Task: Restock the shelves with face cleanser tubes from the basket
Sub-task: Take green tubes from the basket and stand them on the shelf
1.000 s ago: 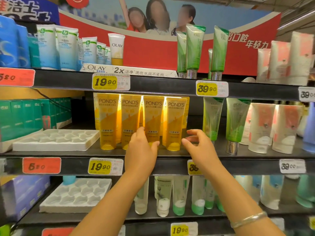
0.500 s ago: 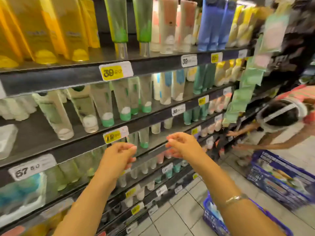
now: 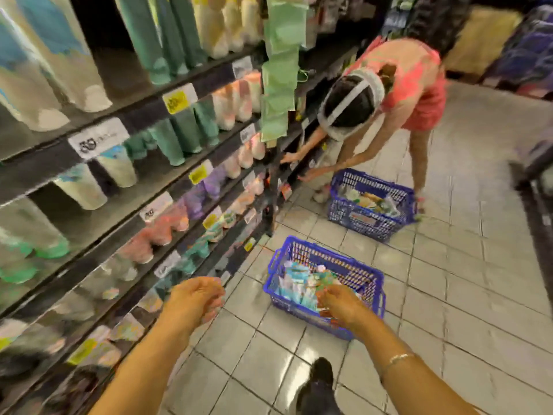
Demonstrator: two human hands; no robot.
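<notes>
Shelves [image 3: 125, 187] run from nine o'clock up toward twelve, stocked with blurred tubes in white, teal, pink and purple; motion smear leaves every label and price tag unreadable, so matching a tube to its slot from here would be guesswork and a misplacement is the likely error. The left hand [image 3: 196, 298], at about six o'clock, hangs loosely curled with fingers apart and holds nothing. Just to its right the right hand [image 3: 339, 304] reaches over the near blue basket [image 3: 366, 278] on the tiled floor, fingers bent toward the face cleanser tubes [image 3: 302, 284] heaped inside; whether it already touches one I cannot tell, as hand and packets blur together. A hurried grab could catch several slippery tubes at once and spill some onto the tiles. The shoe [image 3: 321, 375] at six o'clock stands near the basket and could knock it. At one o'clock a second person [image 3: 398, 88] bends over another blue basket [image 3: 371, 205], face hidden; reaching for that basket by mistake is possible.
</notes>
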